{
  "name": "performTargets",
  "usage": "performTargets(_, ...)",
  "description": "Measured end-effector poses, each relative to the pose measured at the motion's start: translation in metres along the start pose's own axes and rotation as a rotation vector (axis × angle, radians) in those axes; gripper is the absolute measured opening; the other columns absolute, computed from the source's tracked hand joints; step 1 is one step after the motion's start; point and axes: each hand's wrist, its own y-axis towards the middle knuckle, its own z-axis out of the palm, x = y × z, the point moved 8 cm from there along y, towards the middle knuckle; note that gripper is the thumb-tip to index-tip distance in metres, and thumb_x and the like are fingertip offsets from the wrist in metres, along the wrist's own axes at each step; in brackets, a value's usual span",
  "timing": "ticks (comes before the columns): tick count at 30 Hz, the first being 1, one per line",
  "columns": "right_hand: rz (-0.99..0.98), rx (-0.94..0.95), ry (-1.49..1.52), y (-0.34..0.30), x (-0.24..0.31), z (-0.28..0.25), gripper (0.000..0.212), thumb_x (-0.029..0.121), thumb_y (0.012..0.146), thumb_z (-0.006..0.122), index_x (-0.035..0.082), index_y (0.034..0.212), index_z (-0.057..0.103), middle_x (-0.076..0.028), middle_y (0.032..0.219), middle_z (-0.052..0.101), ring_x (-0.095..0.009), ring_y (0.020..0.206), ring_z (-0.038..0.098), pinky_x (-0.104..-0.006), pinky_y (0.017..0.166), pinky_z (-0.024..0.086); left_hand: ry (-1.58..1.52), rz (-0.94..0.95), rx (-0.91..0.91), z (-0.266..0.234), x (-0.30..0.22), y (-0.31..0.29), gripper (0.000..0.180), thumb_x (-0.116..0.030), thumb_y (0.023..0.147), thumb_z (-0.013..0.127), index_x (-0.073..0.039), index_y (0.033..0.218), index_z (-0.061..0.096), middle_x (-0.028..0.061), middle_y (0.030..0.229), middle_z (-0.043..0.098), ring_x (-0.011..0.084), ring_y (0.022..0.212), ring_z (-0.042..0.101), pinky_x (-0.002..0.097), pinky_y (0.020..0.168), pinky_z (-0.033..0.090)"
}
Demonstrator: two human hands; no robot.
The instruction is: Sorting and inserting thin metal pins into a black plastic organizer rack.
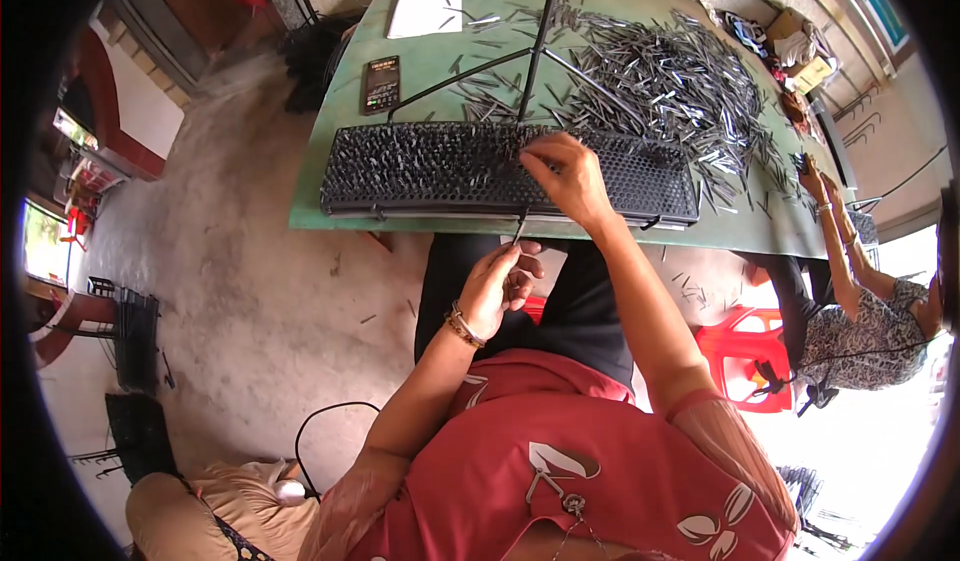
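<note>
A long black perforated rack (655,186) lies along the table's near edge. Small black strips stand upright in the holes of its left and middle parts; the holes further right are bare. Above the rack, right of its middle, is my right hand (572,179), thumb and fingers pinched together. Whatever they hold is hidden. Below the table edge my left hand (497,286) is closed, palm up, its thumb and finger on a thin dark strip (518,231) pointing up toward the rack's front edge. Whether the strip touches the rack I cannot tell.
Behind the rack a large heap of loose black strips (670,81) covers the green table (340,116). A phone (381,85) and white paper (425,16) lie at left. A black metal stand (540,51) rises behind the rack. At right, another person's hands (815,181) reach the table near red stools (740,356).
</note>
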Motion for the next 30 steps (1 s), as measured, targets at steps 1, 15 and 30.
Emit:
performTargets(1, 0.111, 0.055, 0.108, -0.008, -0.005, 0.002, 0.013, 0.011, 0.078, 0.068, 0.002, 0.088, 0.068, -0.009, 0.091, 0.065, -0.025, 0.079, 0.061, -0.0331, 0.071, 0.048, 0.005, -0.003, 0.001, 0.002, 0.001, 0.001, 0.031, -0.029, 0.097, 0.042, -0.003, 0.111, 0.054, 0.0027, 0.083, 0.059, 0.0053, 0.058, 0.048, 0.0176, 0.045, 0.033)
performTargets(15, 0.055, 0.205, 0.117, -0.025, -0.018, 0.012, 0.015, 0.007, 0.080, 0.064, 0.002, 0.094, 0.064, -0.013, 0.087, 0.061, -0.033, 0.075, 0.060, -0.0371, 0.067, 0.050, 0.022, -0.049, -0.081, 0.002, 0.006, 0.011, 0.030, -0.029, 0.096, 0.043, -0.005, 0.110, 0.054, 0.0033, 0.082, 0.059, 0.0061, 0.059, 0.048, 0.0189, 0.048, 0.035)
performTargets(30, -0.315, 0.529, -0.269, 0.024, 0.008, 0.060, 0.005, 0.002, 0.071, 0.056, 0.002, 0.076, 0.058, -0.012, 0.080, 0.052, -0.029, 0.079, 0.056, -0.0373, 0.075, 0.046, 0.001, -0.067, -0.091, -0.006, -0.004, 0.024, 0.031, -0.028, 0.095, 0.045, -0.003, 0.110, 0.054, 0.0034, 0.081, 0.060, 0.0059, 0.059, 0.048, 0.0194, 0.048, 0.033)
